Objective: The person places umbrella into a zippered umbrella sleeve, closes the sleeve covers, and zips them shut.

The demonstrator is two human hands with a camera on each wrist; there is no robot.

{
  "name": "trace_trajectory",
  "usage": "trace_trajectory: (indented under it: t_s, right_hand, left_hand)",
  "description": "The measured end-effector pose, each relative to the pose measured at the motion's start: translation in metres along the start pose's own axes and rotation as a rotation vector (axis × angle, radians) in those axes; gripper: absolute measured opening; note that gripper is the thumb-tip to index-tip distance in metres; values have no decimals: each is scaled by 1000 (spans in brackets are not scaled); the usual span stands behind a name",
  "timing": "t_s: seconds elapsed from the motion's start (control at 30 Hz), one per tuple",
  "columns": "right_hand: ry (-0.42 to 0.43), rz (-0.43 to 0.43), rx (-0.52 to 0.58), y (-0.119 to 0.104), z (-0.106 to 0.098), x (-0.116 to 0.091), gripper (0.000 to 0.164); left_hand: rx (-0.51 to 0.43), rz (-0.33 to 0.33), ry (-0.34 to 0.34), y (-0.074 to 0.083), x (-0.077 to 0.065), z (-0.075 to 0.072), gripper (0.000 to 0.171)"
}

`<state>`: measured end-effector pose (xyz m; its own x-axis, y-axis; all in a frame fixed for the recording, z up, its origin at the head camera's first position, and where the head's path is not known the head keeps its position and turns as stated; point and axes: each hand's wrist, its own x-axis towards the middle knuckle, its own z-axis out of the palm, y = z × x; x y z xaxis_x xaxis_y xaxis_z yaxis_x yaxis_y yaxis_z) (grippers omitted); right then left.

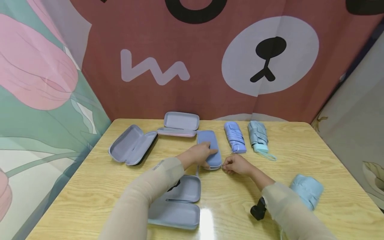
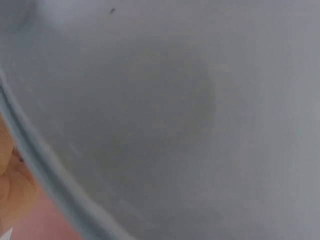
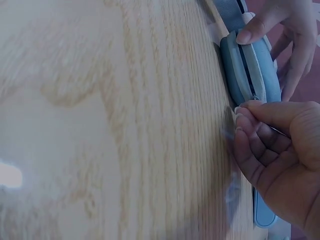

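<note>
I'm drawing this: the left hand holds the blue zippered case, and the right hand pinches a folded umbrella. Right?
The pinched thing is wrong: the right hand pinches a zipper pull, seen in the right wrist view. The left hand holds the blue zippered case.

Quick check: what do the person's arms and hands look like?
Left sleeve and right sleeve are cream, the left with a small dark marking near its cuff. A black device shows beside the right cuff. Left hand and right hand are bare.
</note>
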<state>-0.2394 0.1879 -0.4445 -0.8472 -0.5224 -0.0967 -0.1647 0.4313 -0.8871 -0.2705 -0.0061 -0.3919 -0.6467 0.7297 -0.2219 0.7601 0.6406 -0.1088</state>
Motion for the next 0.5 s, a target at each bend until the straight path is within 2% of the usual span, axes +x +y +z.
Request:
trace_trajectory:
  t_s: [0.23, 0.5]
  right_hand:
    - [-28, 11, -10, 5, -7, -7, 11]
    - [-26, 45, -17, 10, -18, -17, 12]
  left_hand:
    - [-42, 67, -45, -2, 3, 0, 79]
    - [-38, 94, -28, 0, 9, 9, 85]
